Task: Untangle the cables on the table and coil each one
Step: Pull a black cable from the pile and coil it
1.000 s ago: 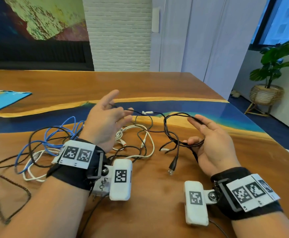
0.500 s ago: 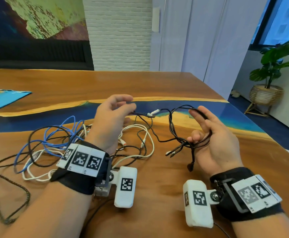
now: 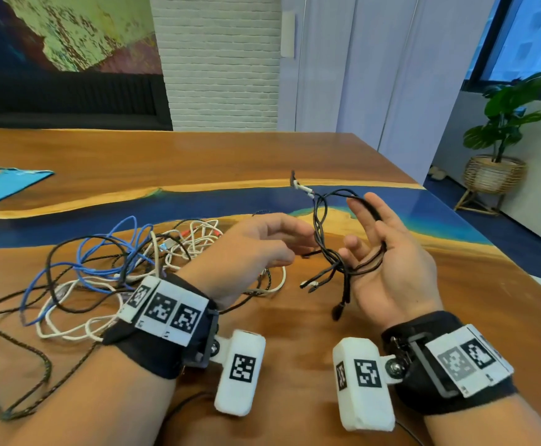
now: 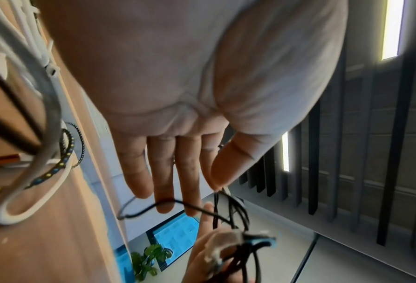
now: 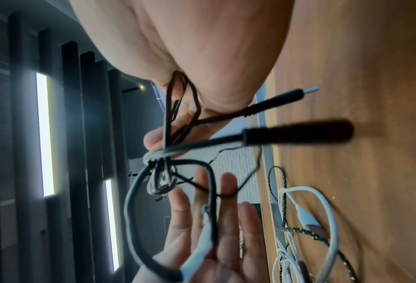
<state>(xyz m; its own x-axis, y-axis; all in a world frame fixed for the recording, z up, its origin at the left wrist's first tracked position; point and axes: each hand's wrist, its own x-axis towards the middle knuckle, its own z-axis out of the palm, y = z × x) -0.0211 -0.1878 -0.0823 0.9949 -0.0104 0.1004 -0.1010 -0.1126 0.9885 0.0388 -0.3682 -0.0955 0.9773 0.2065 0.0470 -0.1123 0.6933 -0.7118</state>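
A thin black cable (image 3: pixel 319 220) hangs in several loops over my right hand (image 3: pixel 388 262), which is raised palm up above the wooden table (image 3: pixel 198 156). The lower fingers curl on the strands; two fingers stand straight. Its plugs (image 3: pixel 338 312) dangle under the hand, and a white-tipped end (image 3: pixel 301 188) sticks up. My left hand (image 3: pixel 262 243) reaches in from the left with nearly straight fingers. In the left wrist view its thumb and forefinger (image 4: pixel 216 183) pinch a strand of the black cable (image 4: pixel 233 210). The right wrist view shows the loops (image 5: pixel 168 114) under the palm.
A tangle lies on the table to the left: a blue cable (image 3: pixel 101 239), white cables (image 3: pixel 192 243) and a dark braided cable (image 3: pixel 37 355). A blue sheet (image 3: pixel 5 185) lies at the far left. The table's right edge runs behind my right hand; a potted plant (image 3: pixel 501 130) stands on the floor.
My left hand has swung right, close to my right hand. The black cable has left the table and bunched into tighter loops on the right hand; its white-tipped end now points up.
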